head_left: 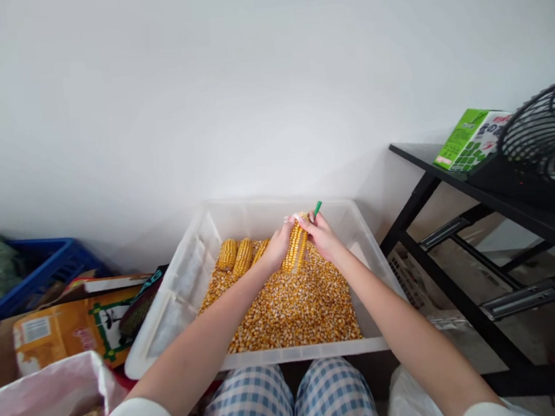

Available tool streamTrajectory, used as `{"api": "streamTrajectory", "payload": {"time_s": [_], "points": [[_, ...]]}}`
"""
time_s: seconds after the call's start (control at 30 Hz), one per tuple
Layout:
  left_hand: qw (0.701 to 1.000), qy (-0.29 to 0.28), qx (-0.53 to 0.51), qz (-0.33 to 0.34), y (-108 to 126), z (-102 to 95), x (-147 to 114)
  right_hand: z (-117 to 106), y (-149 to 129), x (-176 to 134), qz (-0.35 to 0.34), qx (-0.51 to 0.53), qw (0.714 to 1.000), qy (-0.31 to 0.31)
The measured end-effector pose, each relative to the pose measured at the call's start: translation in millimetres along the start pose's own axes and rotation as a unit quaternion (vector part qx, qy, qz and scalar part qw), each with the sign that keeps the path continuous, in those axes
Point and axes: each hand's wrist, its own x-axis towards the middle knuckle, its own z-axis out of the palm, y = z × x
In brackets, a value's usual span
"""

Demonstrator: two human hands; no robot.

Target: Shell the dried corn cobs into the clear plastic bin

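An ear of corn (294, 249) is held upright, slightly tilted, over the tub, with a bare strip running down its kernels. My left hand (279, 242) is closed around its upper left side. At its top right is my right hand (321, 233), closed, with a thin green handle (317, 208) sticking up out of it; the tool's working end is hidden. Thumbs of both hands meet near the ear's tip. Beneath lie loose corn kernels (289, 313) in a translucent plastic tub (168, 307). Several more ears (242, 257) rest on the kernels at the tub's back left.
To the right, a black metal stand (432, 157) carries a green-and-white carton (473, 139) and a black fan (544, 131). A blue crate (58, 263), an orange packet (61, 329) and a white sack (53, 394) are at left. A white wall (264, 89) rises behind the tub.
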Motion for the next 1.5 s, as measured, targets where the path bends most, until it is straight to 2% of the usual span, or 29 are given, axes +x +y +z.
{"api": "streamTrajectory", "payload": {"time_s": [0.13,0.3,0.37,0.47,0.53,0.67,0.83,1.03,1.23,1.5], "points": [[0.999,-0.011,-0.036,-0.001,1.5,-0.9,-0.1,-0.7,-2.3,-1.5,0.004,-0.010,1.000,-0.008],[0.996,-0.045,-0.072,-0.015,5.1,1.0,1.3,-5.6,-3.9,6.4,0.016,-0.019,0.999,0.034],[0.997,-0.037,-0.071,-0.004,5.2,-0.5,3.0,-12.2,-9.0,11.5,0.004,-0.022,0.997,0.079],[1.000,0.004,-0.024,0.016,4.7,-7.4,6.4,-22.6,-19.4,16.3,-0.087,-0.059,0.976,0.192],[0.998,0.032,0.040,0.027,5.3,-13.5,8.4,-25.0,-24.7,16.0,-0.133,-0.099,0.961,0.221],[0.986,0.067,0.138,0.067,8.7,-21.0,10.5,-15.8,-25.3,9.3,-0.145,-0.121,0.968,0.163],[0.981,0.062,0.160,0.093,11.5,-20.8,10.1,-3.4,-20.1,2.7,-0.148,-0.114,0.975,0.119],[0.972,0.059,0.204,0.103,11.3,-22.2,8.3,-6.4,-21.4,2.2,-0.161,-0.184,0.962,0.122],[0.963,0.054,0.239,0.112,9.8,-21.6,9.2,-14.6,-20.2,5.5,-0.157,-0.193,0.956,0.154],[0.954,0.031,0.269,0.129,7.2,-22.3,9.1,-18.5,-16.1,9.1,-0.125,-0.204,0.965,0.104]]}}
